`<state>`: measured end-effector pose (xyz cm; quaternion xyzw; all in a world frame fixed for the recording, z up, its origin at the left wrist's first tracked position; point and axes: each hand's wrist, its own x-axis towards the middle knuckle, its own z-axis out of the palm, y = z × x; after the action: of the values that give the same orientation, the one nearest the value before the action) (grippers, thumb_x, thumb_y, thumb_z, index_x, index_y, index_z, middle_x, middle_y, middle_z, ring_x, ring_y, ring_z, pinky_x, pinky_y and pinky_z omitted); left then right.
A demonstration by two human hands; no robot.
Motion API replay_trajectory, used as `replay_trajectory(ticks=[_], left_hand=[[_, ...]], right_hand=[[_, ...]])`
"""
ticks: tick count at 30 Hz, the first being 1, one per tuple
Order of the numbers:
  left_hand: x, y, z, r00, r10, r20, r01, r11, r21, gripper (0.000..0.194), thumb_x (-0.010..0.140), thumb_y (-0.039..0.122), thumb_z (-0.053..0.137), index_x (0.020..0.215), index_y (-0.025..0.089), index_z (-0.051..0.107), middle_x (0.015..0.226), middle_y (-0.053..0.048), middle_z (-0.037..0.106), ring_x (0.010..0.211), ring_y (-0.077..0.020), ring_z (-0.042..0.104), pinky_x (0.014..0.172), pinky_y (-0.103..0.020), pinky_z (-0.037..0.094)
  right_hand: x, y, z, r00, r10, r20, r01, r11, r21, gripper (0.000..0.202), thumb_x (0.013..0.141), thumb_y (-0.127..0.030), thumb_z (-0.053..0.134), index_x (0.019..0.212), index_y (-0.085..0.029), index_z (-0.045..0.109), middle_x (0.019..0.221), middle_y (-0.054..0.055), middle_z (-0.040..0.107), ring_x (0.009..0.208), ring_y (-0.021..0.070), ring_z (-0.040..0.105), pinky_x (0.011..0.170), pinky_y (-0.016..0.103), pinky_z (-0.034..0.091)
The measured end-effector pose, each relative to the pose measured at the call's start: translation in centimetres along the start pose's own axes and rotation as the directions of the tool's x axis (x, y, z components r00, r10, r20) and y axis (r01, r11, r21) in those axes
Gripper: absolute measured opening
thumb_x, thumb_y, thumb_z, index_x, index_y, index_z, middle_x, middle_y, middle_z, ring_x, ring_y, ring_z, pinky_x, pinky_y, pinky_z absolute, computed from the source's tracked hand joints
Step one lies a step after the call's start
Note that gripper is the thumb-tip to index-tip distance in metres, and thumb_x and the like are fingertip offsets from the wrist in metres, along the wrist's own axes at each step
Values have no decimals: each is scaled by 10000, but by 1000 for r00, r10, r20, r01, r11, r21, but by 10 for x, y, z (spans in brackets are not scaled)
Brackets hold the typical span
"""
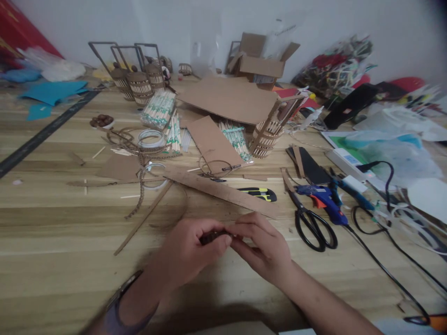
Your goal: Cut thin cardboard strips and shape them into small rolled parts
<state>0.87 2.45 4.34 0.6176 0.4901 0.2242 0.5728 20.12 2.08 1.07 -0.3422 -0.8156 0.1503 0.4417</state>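
My left hand [195,249] is closed, with thumb and fingers around a small dark brown piece [209,237]. Most of that piece is hidden, so its kind cannot be told. My right hand [261,246] meets the left fingertips, its thumb and fingers pinched at the piece's right end. Just beyond both hands lies a long cardboard strip [216,190], slanting across the table. A yellow and black utility knife [260,194] rests partly behind that strip. To the right are black-handled scissors [316,228] and a blue hot glue gun [324,200].
Braided cord [139,195], tape rolls [151,138] and a thin cardboard strip [143,218] lie left of centre. Bundled sticks [159,108], cardboard sheets [230,98] and a slatted bucket model [265,137] stand farther back. Black cables [380,260] run along the right side.
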Motion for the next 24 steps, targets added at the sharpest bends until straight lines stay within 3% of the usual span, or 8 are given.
replay_trajectory(ticks=[3,6,9,13,19,24], left_hand=[[2,-3,-5,996,6,85,-1,999,-53,313,893,433,529,832,184,709,544,52,509,496,-103,416,464,-220,284],[2,-3,-9,997,10,72,-9,1000,-13,341,923,367,483,682,177,630,497,55,498,475,-96,410,472,-219,286],[0,1,-9,999,-6,51,4,999,32,326,919,347,464,659,188,581,474,61,487,457,-99,401,470,-223,287],[0,6,-6,999,-4,-32,8,992,128,335,902,335,463,609,199,553,470,61,476,457,-104,416,478,-231,295],[3,0,4,993,4,-116,18,982,190,206,817,373,603,787,207,720,684,5,697,617,-163,571,545,-248,375],[3,-5,14,974,4,-225,64,953,295,191,804,321,575,743,184,694,629,-4,662,596,-159,564,565,-257,361]], right_hand=[[4,-1,-3,1000,24,13,-24,999,34,134,924,-185,603,1042,-214,659,838,39,665,741,150,655,629,241,562],[5,1,-5,999,43,22,-44,998,35,107,927,-193,601,1014,-211,661,817,33,658,732,148,655,621,236,558],[5,2,-5,998,49,28,-50,999,21,96,936,-199,586,998,-213,659,807,30,660,730,148,659,614,232,557],[3,3,-2,998,28,49,-25,998,-50,126,949,-202,558,1022,-209,660,841,43,664,755,152,666,650,243,567],[0,3,1,991,-46,130,82,953,-292,189,981,-194,480,1038,-200,660,829,51,678,733,173,647,666,294,544],[-3,3,3,978,-113,174,166,931,-326,177,979,-163,477,1038,-167,644,804,55,672,711,186,618,644,317,512]])
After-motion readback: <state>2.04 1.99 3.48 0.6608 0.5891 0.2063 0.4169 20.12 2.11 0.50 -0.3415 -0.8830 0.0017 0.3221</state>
